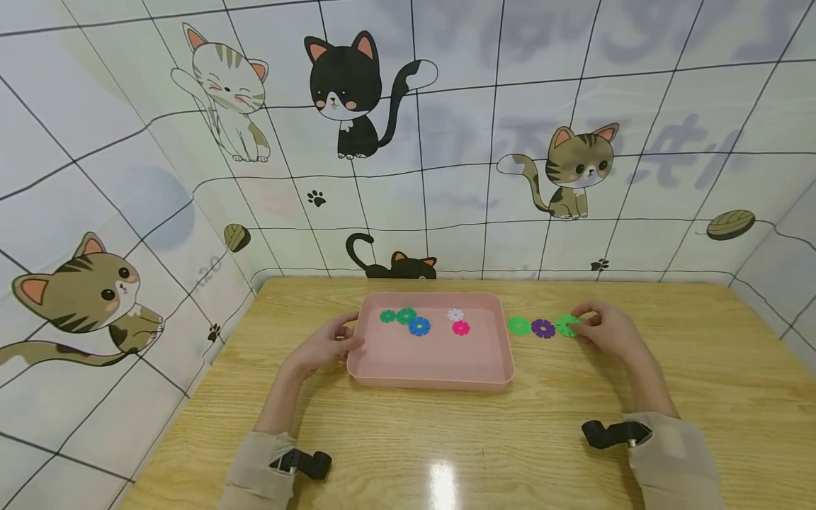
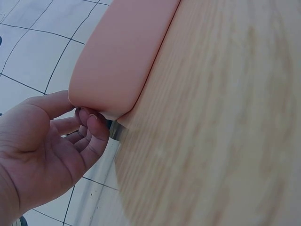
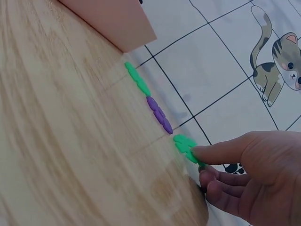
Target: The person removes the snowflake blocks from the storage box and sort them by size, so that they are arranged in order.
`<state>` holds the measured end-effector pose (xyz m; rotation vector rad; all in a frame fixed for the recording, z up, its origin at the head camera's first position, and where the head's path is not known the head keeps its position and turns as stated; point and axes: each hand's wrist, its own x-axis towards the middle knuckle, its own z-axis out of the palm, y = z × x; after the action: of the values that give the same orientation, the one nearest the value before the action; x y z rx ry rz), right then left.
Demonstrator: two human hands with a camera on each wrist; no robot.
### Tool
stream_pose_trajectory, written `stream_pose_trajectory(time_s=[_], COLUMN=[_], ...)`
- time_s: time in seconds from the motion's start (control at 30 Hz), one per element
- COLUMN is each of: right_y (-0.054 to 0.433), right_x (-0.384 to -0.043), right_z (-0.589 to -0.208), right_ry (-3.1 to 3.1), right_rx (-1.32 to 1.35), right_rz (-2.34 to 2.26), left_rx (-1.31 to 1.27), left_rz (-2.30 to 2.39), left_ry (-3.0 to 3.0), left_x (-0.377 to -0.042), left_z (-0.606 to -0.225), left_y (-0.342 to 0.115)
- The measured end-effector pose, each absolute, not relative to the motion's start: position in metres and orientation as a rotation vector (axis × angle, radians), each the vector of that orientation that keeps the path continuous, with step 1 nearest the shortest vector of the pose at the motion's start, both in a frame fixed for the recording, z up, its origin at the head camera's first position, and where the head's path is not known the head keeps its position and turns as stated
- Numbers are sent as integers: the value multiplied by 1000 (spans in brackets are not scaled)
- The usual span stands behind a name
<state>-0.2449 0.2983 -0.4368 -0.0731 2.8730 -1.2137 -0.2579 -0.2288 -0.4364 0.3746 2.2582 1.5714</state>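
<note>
My left hand [image 1: 325, 342] grips the left wall of a shallow pink tray [image 1: 427, 372], thumb at the rim and fingers curled against the side. The tray holds two dark green notched plastic discs [image 1: 406, 316], a blue disc [image 1: 418, 326], a white disc [image 1: 455, 314] and a pink disc [image 1: 461, 328]. To the tray's right, my right hand [image 1: 608, 329] pinches a bright green notched disc [image 3: 184, 145] between thumb and fingers, tilted up slightly off the table. Left of it, a purple disc [image 1: 543, 328] and another bright green disc [image 1: 519, 326] lie flat in a row.
Everything sits on a light wooden table [image 1: 395, 439]. Behind it stands a wall covering [image 1: 459, 198] with a grid and printed cats, and it also runs along the left side. Black wrist cameras [image 1: 306, 464] are strapped on both sleeves.
</note>
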Motion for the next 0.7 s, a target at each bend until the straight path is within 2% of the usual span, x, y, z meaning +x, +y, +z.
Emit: stream_pose_trajectory(time_s=[0.7], right_y=[299], right_x=[-241], right_z=[-437], right_ry=[2902], right_rx=[-86], right_rz=[-1087], left_rx=[386], left_rz=[1563], left_ry=[2271], left_x=[-256], left_z=[-433], left_y=[-228])
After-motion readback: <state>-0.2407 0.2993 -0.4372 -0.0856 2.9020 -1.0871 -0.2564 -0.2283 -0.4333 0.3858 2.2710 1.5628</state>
